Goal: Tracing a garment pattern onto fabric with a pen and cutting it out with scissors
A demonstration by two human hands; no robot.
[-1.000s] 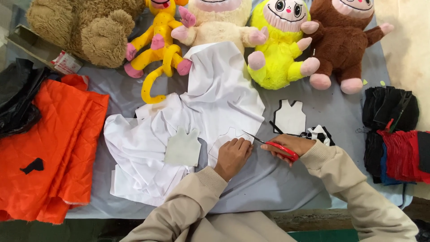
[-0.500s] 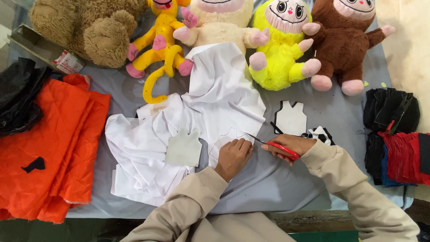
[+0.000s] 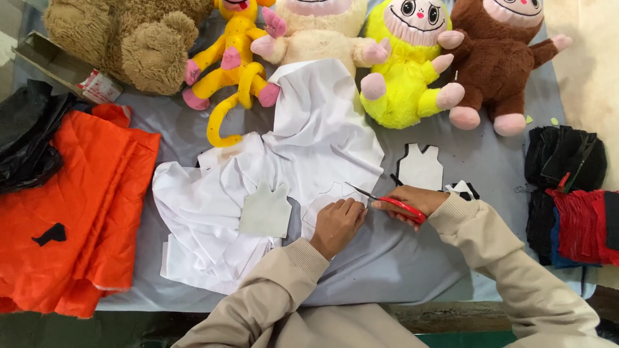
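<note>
A crumpled white cloth (image 3: 303,148) lies spread in the middle of the grey table cover (image 3: 400,258). My left hand (image 3: 336,225) presses flat on the cloth's near edge, fingers together. My right hand (image 3: 412,201) grips red-handled scissors (image 3: 387,200), blades pointing left into the cloth just beside my left fingers. A grey vest-shaped pattern piece (image 3: 265,210) rests on the cloth left of my left hand. A white vest-shaped cut piece (image 3: 420,167) lies just beyond my right hand.
Several plush toys line the far edge: a brown bear (image 3: 129,38), a yellow-orange monkey (image 3: 232,71), a cream doll (image 3: 316,38), a yellow doll (image 3: 406,71), a brown doll (image 3: 496,58). Orange fabric (image 3: 71,206) and black fabric (image 3: 26,142) lie left. Black and red cloth stacks (image 3: 574,193) sit right.
The view has shifted slightly. My hands and the scissors stay at nearly the same spot on the cloth's edge.
</note>
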